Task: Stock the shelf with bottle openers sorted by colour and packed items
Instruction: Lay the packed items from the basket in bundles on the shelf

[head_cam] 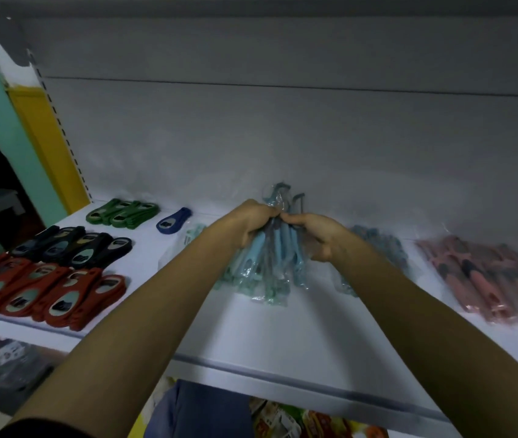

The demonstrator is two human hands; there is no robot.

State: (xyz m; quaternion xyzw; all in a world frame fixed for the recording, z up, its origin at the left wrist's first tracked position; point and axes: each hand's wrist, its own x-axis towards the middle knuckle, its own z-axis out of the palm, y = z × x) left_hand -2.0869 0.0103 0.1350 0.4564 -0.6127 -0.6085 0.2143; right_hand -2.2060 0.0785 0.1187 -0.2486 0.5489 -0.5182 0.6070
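I take the bundle of blue packed items as datum. It stands mid-depth on the white shelf, with its tops near the back panel.

- **Front of the bundle:** bare shelf runs to the front edge.
- **Left of the bundle:** one blue opener, then green openers, black openers and red openers, the red ones nearest the front edge.
- **Right of the bundle:** blue-grey packs just beside it, and pink packs beyond them.

Both forearms reach in over the front edge. The left grip is curled round the bundle's left side and the right grip round its right. The thumbs nearly meet on top.
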